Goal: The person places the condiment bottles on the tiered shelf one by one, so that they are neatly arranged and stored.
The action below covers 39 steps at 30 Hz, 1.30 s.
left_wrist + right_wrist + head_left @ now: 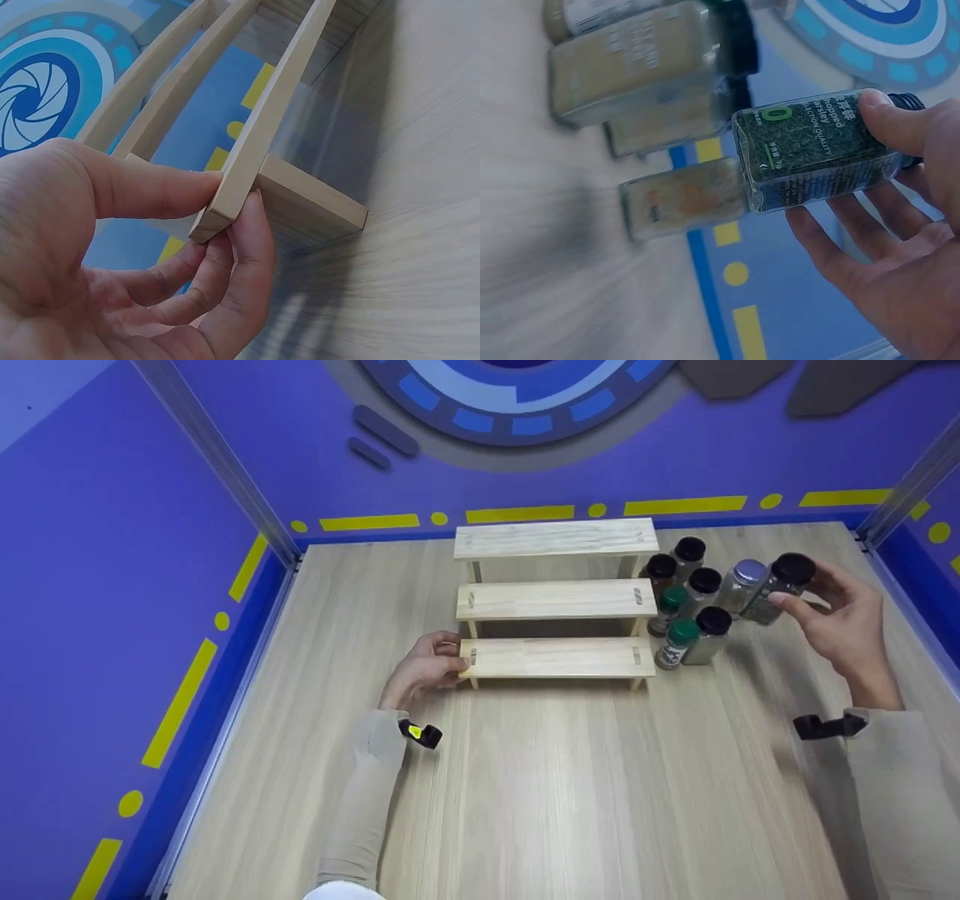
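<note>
A three-tier wooden shelf [555,658] stands mid-table, its steps rising toward the back wall. My left hand [429,664] pinches the left end of its lowest board [259,127], thumb on top and fingers beneath. My right hand [847,619] grips a glass jar of chopped parsley [817,146] with a black cap, thumb on one side and fingers on the other. In the head view the parsley jar is beside a silver-capped jar [746,581]. Black-capped jars [707,637] and green-capped jars [679,641] stand close to the shelf's right end.
Blue-purple panels [97,607] with yellow marks wall in the wooden table [525,795] at the left, back and right. A white round edge [343,891] shows at the bottom of the head view.
</note>
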Available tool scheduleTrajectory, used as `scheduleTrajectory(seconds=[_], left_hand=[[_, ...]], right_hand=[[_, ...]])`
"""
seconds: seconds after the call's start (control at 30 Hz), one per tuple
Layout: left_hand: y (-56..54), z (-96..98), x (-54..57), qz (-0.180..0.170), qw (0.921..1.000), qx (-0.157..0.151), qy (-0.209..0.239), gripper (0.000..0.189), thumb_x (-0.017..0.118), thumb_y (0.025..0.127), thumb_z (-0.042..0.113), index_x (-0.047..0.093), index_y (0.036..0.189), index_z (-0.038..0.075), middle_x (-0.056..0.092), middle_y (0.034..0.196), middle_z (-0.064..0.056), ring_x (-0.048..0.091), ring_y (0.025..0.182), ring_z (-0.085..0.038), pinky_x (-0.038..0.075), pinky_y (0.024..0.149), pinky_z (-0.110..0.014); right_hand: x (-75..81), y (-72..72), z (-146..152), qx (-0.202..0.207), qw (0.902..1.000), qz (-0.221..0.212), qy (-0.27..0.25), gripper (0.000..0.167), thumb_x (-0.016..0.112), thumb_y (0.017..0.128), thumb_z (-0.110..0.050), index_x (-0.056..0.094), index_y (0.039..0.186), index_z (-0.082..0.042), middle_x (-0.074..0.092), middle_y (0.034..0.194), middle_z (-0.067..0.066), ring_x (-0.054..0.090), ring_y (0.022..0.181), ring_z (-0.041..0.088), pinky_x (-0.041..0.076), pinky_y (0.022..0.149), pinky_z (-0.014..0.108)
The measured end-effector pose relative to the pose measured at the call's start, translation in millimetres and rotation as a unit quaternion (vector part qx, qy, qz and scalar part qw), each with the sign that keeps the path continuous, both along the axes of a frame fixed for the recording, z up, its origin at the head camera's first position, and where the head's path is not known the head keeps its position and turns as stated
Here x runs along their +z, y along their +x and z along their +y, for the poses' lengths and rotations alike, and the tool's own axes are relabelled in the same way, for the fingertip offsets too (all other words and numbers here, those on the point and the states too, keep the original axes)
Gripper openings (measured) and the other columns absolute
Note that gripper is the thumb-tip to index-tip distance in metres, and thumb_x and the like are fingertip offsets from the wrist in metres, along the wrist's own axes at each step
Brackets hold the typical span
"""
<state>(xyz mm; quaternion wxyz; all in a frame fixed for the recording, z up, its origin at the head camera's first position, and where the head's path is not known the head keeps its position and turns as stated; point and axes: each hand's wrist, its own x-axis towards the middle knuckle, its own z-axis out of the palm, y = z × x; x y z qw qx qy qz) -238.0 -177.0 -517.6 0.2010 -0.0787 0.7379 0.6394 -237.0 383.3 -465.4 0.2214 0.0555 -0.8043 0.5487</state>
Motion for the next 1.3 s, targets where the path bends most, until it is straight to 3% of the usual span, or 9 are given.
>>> scheduleTrajectory(seconds=[0.3, 0.6, 0.9, 1.17, 1.3], left_hand=[[-0.6, 2.0, 1.1, -0.006, 0.9999, 0.013, 0.001, 0.050, 0.072, 0.092, -0.005, 0.057, 0.139, 0.002, 0.066, 0.117, -0.011, 0.069, 0.091, -0.019, 0.063, 0.074, -0.029], [0.2, 1.6, 0.5, -0.002, 0.9999, 0.014, 0.004, 0.049, 0.072, 0.092, -0.007, 0.057, 0.137, 0.001, 0.067, 0.116, -0.011, 0.069, 0.089, -0.020, 0.064, 0.074, -0.031], [-0.3, 1.4, 1.6, -0.001, 1.0000, -0.001, 0.006, 0.049, 0.070, 0.092, -0.007, 0.055, 0.138, 0.002, 0.068, 0.124, -0.015, 0.070, 0.092, -0.021, 0.064, 0.076, -0.030], [0.7, 1.0, 1.0, 0.010, 1.0000, -0.002, -0.001, 0.048, 0.071, 0.091, -0.006, 0.057, 0.137, 0.002, 0.069, 0.119, -0.015, 0.070, 0.090, -0.021, 0.063, 0.071, -0.029], [0.4, 2.3, 2.0, 0.008, 1.0000, 0.001, -0.003, 0.049, 0.071, 0.090, -0.008, 0.057, 0.136, 0.001, 0.069, 0.116, -0.014, 0.069, 0.090, -0.022, 0.064, 0.071, -0.029]], right_hand=[[47.8, -14.1, -32, 0.023, 0.9989, 0.039, 0.011, 0.055, 0.081, 0.089, 0.008, 0.067, 0.141, -0.005, 0.074, 0.121, -0.013, 0.070, 0.107, 0.004, 0.057, 0.086, 0.009], [86.6, -41.3, -82, 0.098, 0.9909, 0.089, -0.024, 0.054, 0.082, 0.085, 0.013, 0.069, 0.136, 0.002, 0.076, 0.121, -0.002, 0.072, 0.108, 0.011, 0.059, 0.090, 0.014], [116.1, -59.0, -132, 0.130, 0.9835, 0.125, 0.017, 0.050, 0.080, 0.089, 0.010, 0.070, 0.136, -0.002, 0.075, 0.127, -0.002, 0.070, 0.117, 0.011, 0.057, 0.104, 0.022], [133.8, -69.5, -168, 0.148, 0.9856, 0.073, 0.034, 0.051, 0.081, 0.093, -0.001, 0.068, 0.141, -0.011, 0.073, 0.133, 0.003, 0.069, 0.119, 0.011, 0.056, 0.109, 0.028], [137.5, -74.3, -184, 0.160, 0.9832, 0.073, 0.049, 0.051, 0.080, 0.095, -0.006, 0.066, 0.144, -0.013, 0.072, 0.136, 0.007, 0.069, 0.119, 0.011, 0.057, 0.107, 0.027]])
